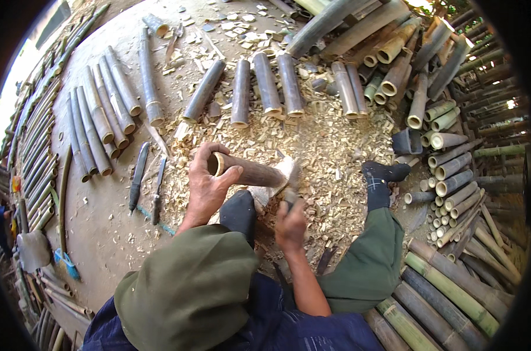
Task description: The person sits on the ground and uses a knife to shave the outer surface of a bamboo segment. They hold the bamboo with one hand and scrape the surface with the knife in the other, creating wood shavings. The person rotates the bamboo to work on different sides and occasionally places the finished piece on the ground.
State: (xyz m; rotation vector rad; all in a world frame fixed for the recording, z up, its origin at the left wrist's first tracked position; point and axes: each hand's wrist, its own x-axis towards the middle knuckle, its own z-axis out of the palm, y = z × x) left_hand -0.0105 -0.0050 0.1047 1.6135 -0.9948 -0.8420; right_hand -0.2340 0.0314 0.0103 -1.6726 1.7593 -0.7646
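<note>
My left hand (205,186) is wrapped round the near-left end of a short, dark bamboo tube (251,171), its hollow end facing left. The tube lies slanted, its far end pale and freshly cut, over a pale block beside my left foot. My right hand (291,227) grips the handle of a chopping knife (292,182). Motion smears its blade, which is at the tube's pale right end; whether it touches cannot be made out. Wood chips (335,169) cover the ground round both hands.
Two knives (138,175) lie left of my left hand. Cut bamboo tubes (241,93) lie in a row ahead, with longer ones (104,102) at the left. Bamboo piles (452,175) crowd the right side. My right foot (382,175) stands among the chips.
</note>
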